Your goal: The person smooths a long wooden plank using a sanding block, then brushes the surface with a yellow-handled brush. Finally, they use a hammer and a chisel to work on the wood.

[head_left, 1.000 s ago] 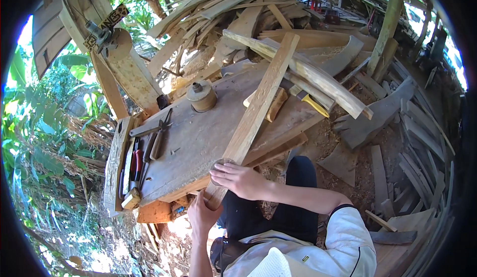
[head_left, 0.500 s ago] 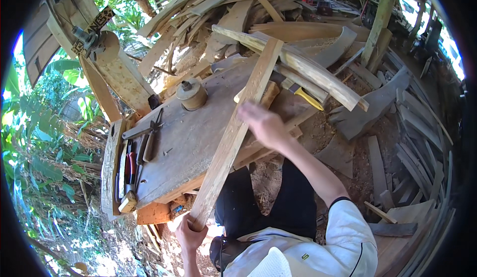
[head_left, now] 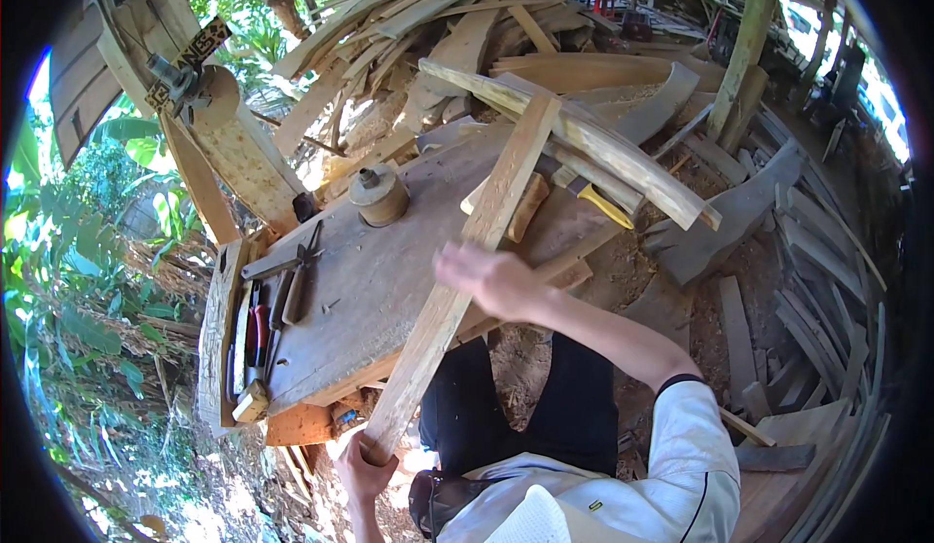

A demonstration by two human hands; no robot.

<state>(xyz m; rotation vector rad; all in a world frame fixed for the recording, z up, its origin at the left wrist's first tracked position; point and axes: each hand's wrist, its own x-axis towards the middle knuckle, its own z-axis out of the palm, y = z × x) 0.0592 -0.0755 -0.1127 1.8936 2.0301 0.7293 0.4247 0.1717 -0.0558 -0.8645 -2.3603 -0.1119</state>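
A long, straight wooden plank (head_left: 423, 343) lies slantwise across the wooden workbench (head_left: 341, 275), its near end sticking out past the bench edge. My left hand (head_left: 364, 467) is closed round that near end, thumb on top. Over the middle of the plank, my right hand (head_left: 491, 282) lies across the upper face with its fingers stretched to the left; slight blur softens the fingertips. Just beyond it, a small wooden block (head_left: 527, 208) shows beside the plank. The plank's far end comes close to a stack of rough beams (head_left: 623, 149).
Red-handled pliers (head_left: 258, 334) and other hand tools lie in the bench's left side. A round wooden piece with a metal top (head_left: 378, 197) stands farther back. A yellow-handled tool (head_left: 605, 207) rests at the right. Heaped boards (head_left: 457, 3) rise behind; offcuts (head_left: 812, 241) cover the right.
My right hand has slid down the plank toward me and to the left. The plank has shifted slightly, and my left hand, still gripping its end, has moved a little left.
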